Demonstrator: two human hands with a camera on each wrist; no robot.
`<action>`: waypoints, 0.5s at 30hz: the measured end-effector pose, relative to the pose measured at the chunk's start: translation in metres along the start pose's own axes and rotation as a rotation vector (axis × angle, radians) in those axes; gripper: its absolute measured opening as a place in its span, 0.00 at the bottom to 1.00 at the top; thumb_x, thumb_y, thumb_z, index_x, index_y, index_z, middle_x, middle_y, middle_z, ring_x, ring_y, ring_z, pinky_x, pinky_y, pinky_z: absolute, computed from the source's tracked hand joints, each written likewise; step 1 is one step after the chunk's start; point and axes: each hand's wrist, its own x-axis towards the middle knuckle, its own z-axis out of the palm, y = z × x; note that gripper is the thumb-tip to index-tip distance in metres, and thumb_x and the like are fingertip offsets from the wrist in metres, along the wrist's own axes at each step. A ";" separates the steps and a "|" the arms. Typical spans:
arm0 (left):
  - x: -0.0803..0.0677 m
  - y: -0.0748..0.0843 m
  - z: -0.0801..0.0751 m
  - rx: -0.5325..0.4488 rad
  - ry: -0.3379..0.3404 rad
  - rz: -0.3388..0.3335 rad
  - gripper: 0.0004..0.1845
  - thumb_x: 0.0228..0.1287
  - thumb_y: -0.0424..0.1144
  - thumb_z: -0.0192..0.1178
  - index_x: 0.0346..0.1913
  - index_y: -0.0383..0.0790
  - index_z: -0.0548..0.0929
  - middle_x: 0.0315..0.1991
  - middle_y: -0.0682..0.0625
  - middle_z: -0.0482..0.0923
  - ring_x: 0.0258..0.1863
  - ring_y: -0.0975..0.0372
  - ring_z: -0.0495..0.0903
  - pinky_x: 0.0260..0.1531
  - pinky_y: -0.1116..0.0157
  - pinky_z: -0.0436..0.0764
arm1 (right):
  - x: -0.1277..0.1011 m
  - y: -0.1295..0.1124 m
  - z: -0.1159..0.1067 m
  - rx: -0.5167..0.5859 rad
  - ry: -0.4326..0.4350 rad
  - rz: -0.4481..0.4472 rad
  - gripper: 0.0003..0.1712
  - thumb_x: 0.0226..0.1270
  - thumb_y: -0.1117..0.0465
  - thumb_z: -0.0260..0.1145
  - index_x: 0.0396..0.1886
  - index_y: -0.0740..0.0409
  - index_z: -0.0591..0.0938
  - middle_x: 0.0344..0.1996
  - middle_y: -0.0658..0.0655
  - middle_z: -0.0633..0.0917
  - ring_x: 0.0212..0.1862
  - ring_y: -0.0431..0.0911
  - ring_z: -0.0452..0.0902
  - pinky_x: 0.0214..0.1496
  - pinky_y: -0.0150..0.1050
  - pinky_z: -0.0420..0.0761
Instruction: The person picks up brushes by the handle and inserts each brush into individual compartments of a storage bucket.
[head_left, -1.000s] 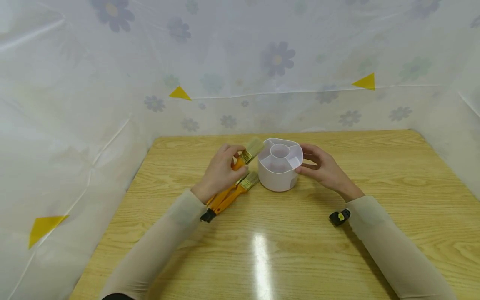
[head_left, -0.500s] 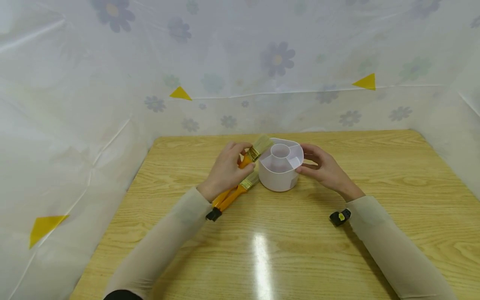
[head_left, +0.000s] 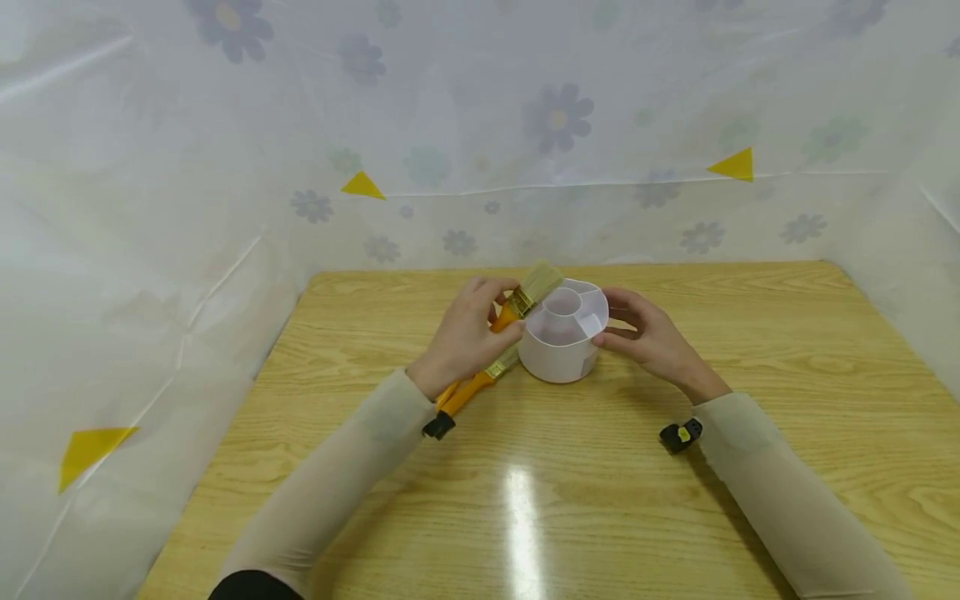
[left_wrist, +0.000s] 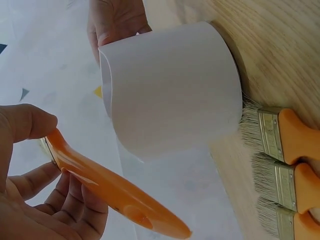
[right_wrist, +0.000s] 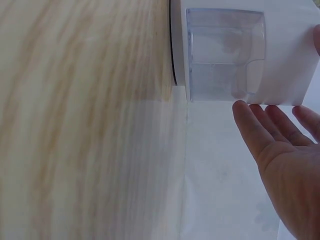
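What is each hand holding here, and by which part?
The left hand pinches an orange-handled paintbrush on its handle just below the ferrule. The right hand touches the white divided holder at its rim and side.

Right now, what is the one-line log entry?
left hand: holds paintbrush over white holder | right hand: steadies holder | spare brushes: on table

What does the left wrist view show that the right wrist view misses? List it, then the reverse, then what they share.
Only the left wrist view: the left hand gripping an orange-handled brush, and three more brushes lying on the table with bristles by the holder's base.
Only the right wrist view: a clear label panel on the holder's wall.
Both: the white holder, the right hand at its side, and the wooden table.
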 end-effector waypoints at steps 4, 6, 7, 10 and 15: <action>0.002 0.005 0.001 -0.024 -0.001 0.012 0.26 0.58 0.38 0.63 0.61 0.39 0.73 0.44 0.48 0.70 0.33 0.60 0.69 0.29 0.66 0.71 | 0.000 -0.001 0.000 -0.002 0.000 0.000 0.38 0.62 0.64 0.68 0.71 0.54 0.64 0.64 0.59 0.70 0.65 0.56 0.65 0.57 0.39 0.75; 0.003 0.006 0.002 -0.033 0.000 0.016 0.26 0.58 0.37 0.63 0.61 0.39 0.73 0.44 0.48 0.70 0.33 0.59 0.70 0.30 0.66 0.71 | 0.000 -0.001 0.000 -0.004 0.000 0.002 0.38 0.62 0.64 0.68 0.71 0.54 0.64 0.64 0.59 0.70 0.65 0.56 0.65 0.57 0.38 0.75; 0.004 0.007 0.003 -0.035 0.001 0.018 0.26 0.58 0.37 0.63 0.61 0.38 0.73 0.44 0.48 0.70 0.33 0.59 0.70 0.30 0.66 0.71 | 0.000 -0.001 0.000 -0.004 0.000 0.003 0.38 0.62 0.64 0.68 0.70 0.54 0.64 0.64 0.59 0.70 0.65 0.56 0.65 0.57 0.38 0.75; 0.006 0.010 0.004 -0.040 0.005 0.021 0.26 0.57 0.37 0.63 0.61 0.38 0.73 0.44 0.48 0.71 0.34 0.58 0.71 0.31 0.67 0.72 | -0.001 -0.002 0.000 -0.004 0.000 0.005 0.38 0.62 0.63 0.68 0.70 0.54 0.64 0.64 0.58 0.70 0.65 0.56 0.65 0.56 0.36 0.75; 0.008 0.014 0.006 -0.043 0.024 0.041 0.26 0.57 0.37 0.63 0.60 0.37 0.74 0.45 0.48 0.71 0.34 0.59 0.71 0.32 0.68 0.73 | -0.001 -0.002 0.000 -0.002 -0.002 0.010 0.38 0.62 0.63 0.68 0.71 0.53 0.63 0.64 0.58 0.69 0.65 0.56 0.65 0.56 0.35 0.75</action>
